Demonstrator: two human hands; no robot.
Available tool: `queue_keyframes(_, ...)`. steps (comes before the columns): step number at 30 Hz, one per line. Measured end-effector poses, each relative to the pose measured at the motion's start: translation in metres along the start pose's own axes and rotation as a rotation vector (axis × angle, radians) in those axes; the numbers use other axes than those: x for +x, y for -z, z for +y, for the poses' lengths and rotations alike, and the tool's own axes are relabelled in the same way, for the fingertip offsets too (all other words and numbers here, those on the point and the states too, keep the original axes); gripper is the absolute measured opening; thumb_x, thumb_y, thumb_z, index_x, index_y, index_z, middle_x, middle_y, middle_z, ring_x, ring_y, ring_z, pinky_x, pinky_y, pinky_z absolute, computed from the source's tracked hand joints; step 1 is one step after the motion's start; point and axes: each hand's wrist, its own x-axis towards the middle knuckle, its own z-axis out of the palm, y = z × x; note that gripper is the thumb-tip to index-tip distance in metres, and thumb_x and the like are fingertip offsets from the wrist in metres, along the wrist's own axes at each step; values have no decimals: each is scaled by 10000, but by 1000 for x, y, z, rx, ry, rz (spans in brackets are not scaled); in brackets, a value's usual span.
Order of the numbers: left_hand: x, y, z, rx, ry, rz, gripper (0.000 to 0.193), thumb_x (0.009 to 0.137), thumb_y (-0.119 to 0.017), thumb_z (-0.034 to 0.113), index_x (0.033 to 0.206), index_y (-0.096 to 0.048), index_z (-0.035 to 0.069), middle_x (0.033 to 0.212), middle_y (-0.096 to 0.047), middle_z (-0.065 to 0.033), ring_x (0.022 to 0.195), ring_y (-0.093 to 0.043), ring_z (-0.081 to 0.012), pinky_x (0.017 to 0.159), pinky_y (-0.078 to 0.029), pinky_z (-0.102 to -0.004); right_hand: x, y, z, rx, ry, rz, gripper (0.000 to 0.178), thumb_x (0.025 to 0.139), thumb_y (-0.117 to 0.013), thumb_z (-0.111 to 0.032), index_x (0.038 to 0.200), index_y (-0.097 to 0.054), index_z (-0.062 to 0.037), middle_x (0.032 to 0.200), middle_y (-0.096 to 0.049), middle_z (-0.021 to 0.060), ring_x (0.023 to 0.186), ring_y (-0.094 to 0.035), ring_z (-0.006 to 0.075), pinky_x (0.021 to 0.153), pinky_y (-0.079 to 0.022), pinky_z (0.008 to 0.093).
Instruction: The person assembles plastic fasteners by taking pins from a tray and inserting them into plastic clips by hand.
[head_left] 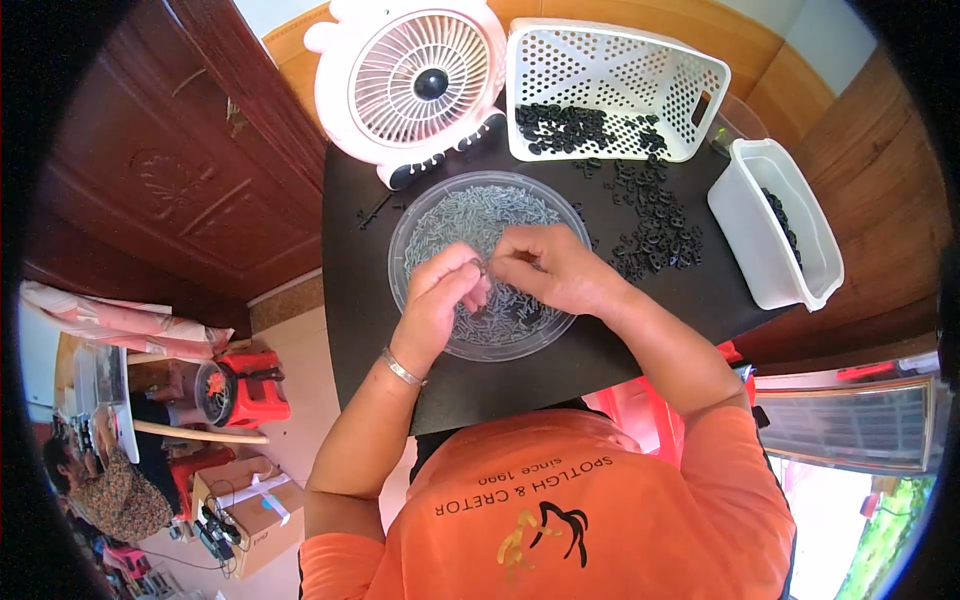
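Observation:
Over a round clear plastic tub [394, 262] full of small grey screws [480, 208], both of my hands meet with fingertips close together. My left hand [440, 288], a metal band on its wrist, is closed in a pinch around something small, mostly hidden by the fingers. Just to its right, my right hand [558, 268] has thumb and forefinger pressed together; whatever is between them is too small to make out. Small black plastic parts [655, 230] lie loose on the dark table [370, 340], to the right of the tub.
A white perforated basket [620, 35] lies tipped at the back, black parts spilling from it. At the right stands a white bin [752, 240] with more black parts. A pink-and-white fan [420, 85] is at the back left. Far left, another person [115, 490] sits near a cardboard box [262, 530].

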Motion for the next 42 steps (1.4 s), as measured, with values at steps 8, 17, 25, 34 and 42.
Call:
queue_keyframes(8, -1, -2, -5, 129, -12, 100, 164, 874, -495, 139, 778, -537, 13, 609, -513, -17, 537, -482, -83, 495, -384, -227, 0, 4, -4, 153, 52, 117, 30, 820, -626, -40, 825, -621, -11, 743, -589, 11, 689, -535, 65, 636, -447, 250)
queue_keyframes(17, -2, -8, 2, 228, -22, 71, 146, 855, -501, 99, 746, -518, 3, 609, -491, -19, 536, -487, -88, 492, -388, -247, -1, 2, -3, 1, 183, 113, 29, 792, -636, -62, 807, -618, -44, 725, -598, 65, 639, -576, 161, 581, -445, 290)
queue_keyframes(25, -4, -13, 0, 215, 15, 54, 160, 866, -492, 101, 731, -503, 17, 604, -496, -14, 526, -477, -85, 487, -386, -238, -5, 2, -1, -185, 278, 138, 30, 786, -626, -51, 795, -606, -29, 693, -570, 86, 621, -550, 240, 583, -433, 334)
queue_keyframes(34, -5, -18, 3, 326, -1, 50, 158, 868, -496, 113, 740, -509, 20, 598, -497, -14, 538, -469, -80, 497, -387, -234, -7, 10, 0, -158, 232, 20, 113, 797, -620, -118, 761, -571, -23, 669, -543, 127, 601, -529, 271, 555, -410, 367)
queue_keyframes(42, -1, -3, -3, 186, 41, 95, 135, 831, -462, 95, 717, -502, 36, 583, -496, -7, 485, -449, -81, 457, -353, -218, -10, 79, 11, -406, -82, 426, 227, 813, -650, -246, 833, -672, -21, 781, -650, 132, 704, -627, 205, 654, -485, 330)
